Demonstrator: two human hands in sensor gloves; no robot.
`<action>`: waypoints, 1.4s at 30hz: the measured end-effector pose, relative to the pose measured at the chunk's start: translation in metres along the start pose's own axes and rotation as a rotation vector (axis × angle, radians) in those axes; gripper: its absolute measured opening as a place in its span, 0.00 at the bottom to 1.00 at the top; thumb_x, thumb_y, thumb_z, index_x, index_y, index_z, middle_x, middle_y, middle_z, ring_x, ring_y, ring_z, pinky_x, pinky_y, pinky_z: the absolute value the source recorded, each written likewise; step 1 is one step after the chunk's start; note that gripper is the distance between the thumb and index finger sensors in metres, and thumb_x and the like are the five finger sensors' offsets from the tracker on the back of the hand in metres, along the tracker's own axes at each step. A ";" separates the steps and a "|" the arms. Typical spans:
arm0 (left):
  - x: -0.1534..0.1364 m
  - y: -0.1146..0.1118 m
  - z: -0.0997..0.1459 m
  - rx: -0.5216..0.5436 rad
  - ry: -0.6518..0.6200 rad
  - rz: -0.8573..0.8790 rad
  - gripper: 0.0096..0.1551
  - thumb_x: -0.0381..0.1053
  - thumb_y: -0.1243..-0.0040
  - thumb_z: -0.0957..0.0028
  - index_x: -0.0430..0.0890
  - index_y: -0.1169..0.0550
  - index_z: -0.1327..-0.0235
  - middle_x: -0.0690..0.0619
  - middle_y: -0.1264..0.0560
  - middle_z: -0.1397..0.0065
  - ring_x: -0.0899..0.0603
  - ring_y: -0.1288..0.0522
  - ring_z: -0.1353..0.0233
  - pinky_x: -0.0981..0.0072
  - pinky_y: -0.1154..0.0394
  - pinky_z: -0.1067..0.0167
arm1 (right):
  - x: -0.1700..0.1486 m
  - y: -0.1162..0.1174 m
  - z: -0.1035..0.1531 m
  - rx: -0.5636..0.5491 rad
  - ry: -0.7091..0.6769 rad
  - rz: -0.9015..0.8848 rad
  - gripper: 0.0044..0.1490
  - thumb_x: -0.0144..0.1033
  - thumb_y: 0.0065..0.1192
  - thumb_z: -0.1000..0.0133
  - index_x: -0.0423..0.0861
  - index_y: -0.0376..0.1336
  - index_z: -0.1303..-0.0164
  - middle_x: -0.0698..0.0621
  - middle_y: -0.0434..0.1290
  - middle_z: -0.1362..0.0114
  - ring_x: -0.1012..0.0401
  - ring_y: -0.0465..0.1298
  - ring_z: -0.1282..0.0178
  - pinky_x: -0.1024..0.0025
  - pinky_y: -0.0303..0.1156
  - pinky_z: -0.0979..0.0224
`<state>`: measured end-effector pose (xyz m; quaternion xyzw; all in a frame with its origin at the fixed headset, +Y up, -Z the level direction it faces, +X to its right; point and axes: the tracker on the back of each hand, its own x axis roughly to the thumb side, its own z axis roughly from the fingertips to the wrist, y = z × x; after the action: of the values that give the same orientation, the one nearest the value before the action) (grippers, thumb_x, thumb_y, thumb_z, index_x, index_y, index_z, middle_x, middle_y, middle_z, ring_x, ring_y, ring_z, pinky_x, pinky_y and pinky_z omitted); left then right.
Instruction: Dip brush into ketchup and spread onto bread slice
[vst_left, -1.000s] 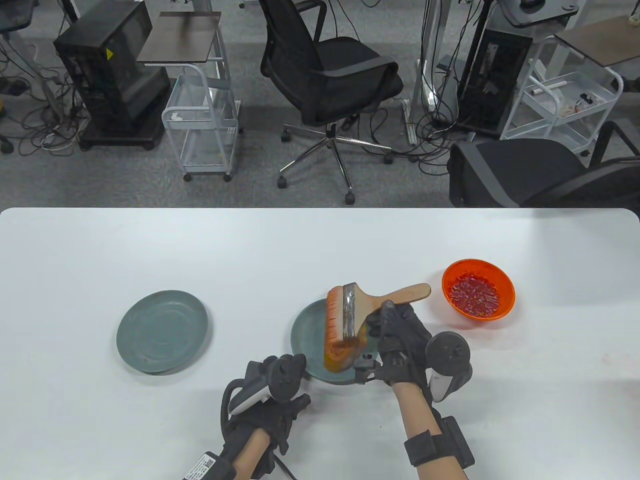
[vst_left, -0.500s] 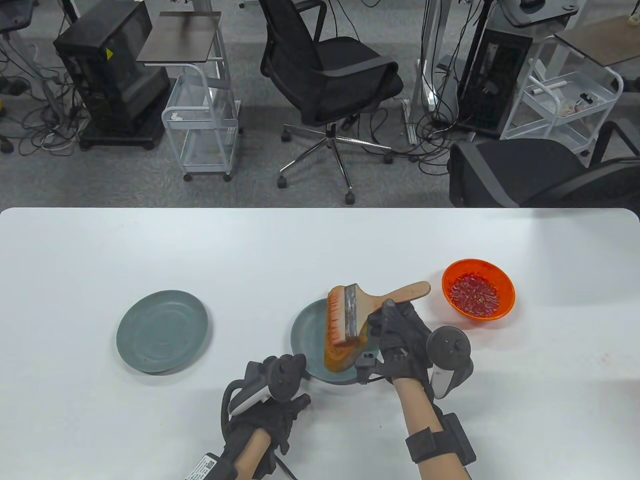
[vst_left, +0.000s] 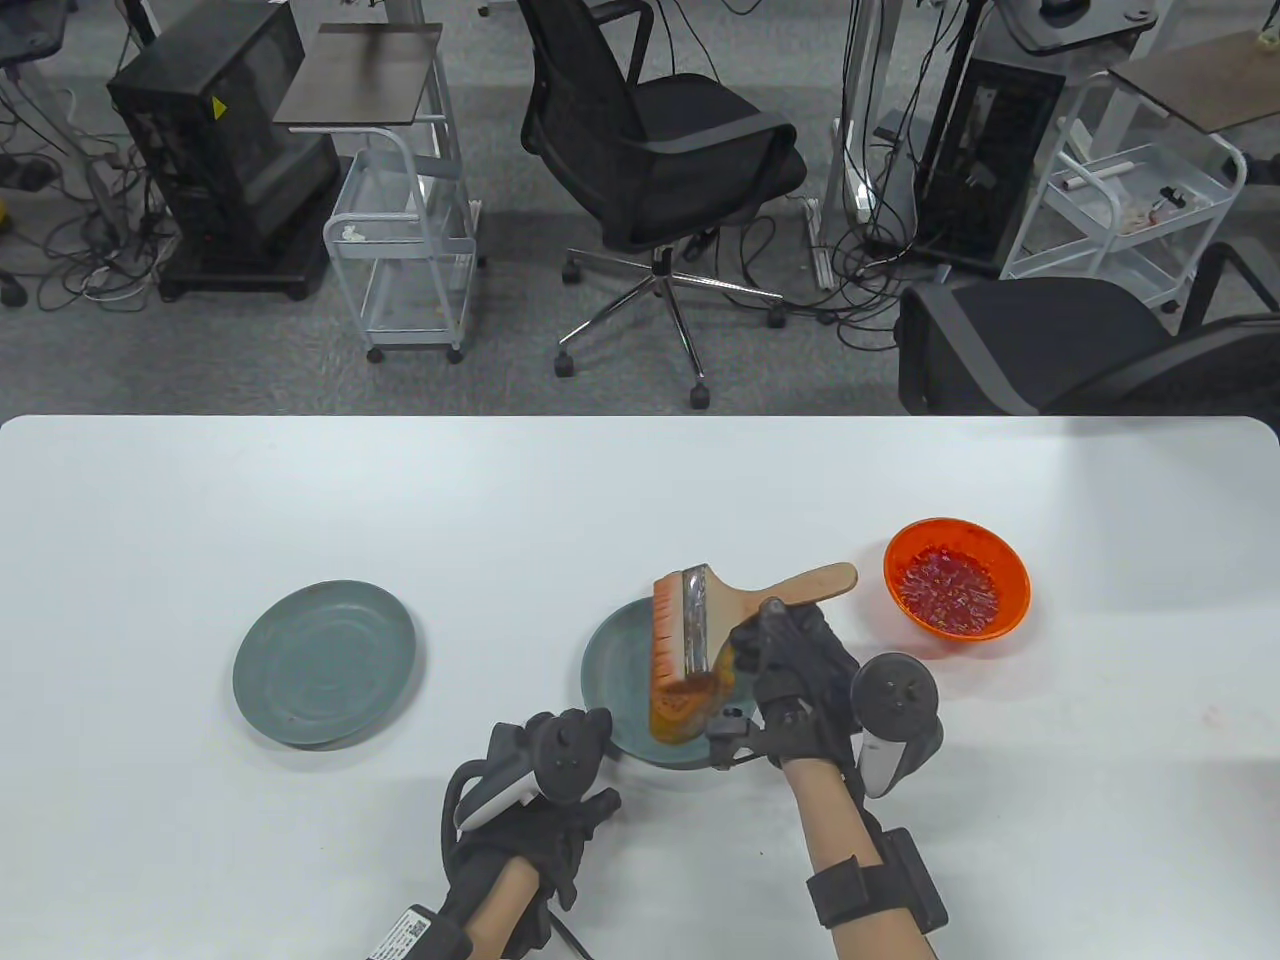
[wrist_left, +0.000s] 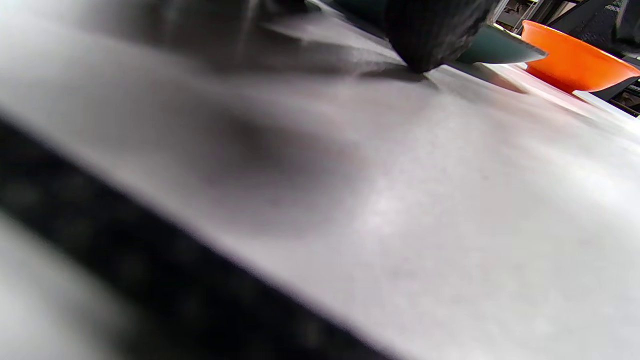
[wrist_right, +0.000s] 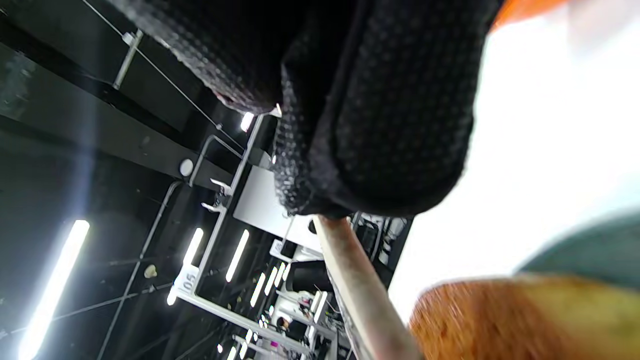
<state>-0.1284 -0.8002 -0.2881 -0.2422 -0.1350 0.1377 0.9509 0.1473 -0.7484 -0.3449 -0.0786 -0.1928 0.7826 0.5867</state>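
My right hand (vst_left: 790, 650) grips the wooden handle of a wide brush (vst_left: 700, 625). Its orange-stained bristles (vst_left: 665, 640) hang over a ketchup-coated bread slice (vst_left: 678, 718) on a grey-green plate (vst_left: 615, 670). An orange bowl of ketchup (vst_left: 957, 590) stands to the right of the plate. My left hand (vst_left: 545, 790) rests on the table by the plate's front left rim and holds nothing. In the left wrist view a gloved fingertip (wrist_left: 430, 30) touches the table beside the plate rim (wrist_left: 500, 47). The right wrist view shows my fingers (wrist_right: 380, 125) around the handle (wrist_right: 355, 295) above the bread (wrist_right: 500, 320).
A second grey-green plate (vst_left: 323, 662) lies bare at the left of the white table (vst_left: 640, 480). The orange bowl also shows in the left wrist view (wrist_left: 575, 60). Office chairs, carts and computer towers stand on the floor beyond the far edge.
My right hand and the brush have shifted very slightly to the left over the bread. My left hand has not moved.
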 end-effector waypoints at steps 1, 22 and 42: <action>0.000 0.000 0.000 0.000 0.000 0.000 0.45 0.59 0.50 0.34 0.51 0.61 0.19 0.44 0.58 0.14 0.31 0.62 0.17 0.33 0.58 0.30 | -0.002 0.001 0.000 -0.001 -0.016 0.036 0.30 0.31 0.67 0.39 0.24 0.67 0.36 0.25 0.77 0.46 0.52 0.89 0.60 0.67 0.90 0.61; -0.001 0.000 -0.001 -0.010 -0.004 0.003 0.45 0.59 0.50 0.34 0.52 0.61 0.19 0.44 0.58 0.14 0.31 0.62 0.17 0.33 0.58 0.30 | 0.003 -0.008 -0.002 -0.087 -0.080 0.113 0.30 0.31 0.67 0.39 0.23 0.68 0.37 0.26 0.78 0.48 0.53 0.90 0.61 0.68 0.90 0.62; -0.001 0.000 -0.001 -0.020 -0.006 0.006 0.45 0.60 0.50 0.34 0.52 0.62 0.20 0.44 0.59 0.14 0.31 0.63 0.17 0.33 0.59 0.30 | 0.003 -0.020 -0.010 -0.101 -0.060 0.096 0.30 0.31 0.67 0.39 0.24 0.68 0.37 0.25 0.77 0.47 0.52 0.89 0.61 0.67 0.90 0.62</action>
<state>-0.1290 -0.8011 -0.2895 -0.2518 -0.1383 0.1399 0.9476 0.1677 -0.7383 -0.3457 -0.0936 -0.2456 0.8010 0.5378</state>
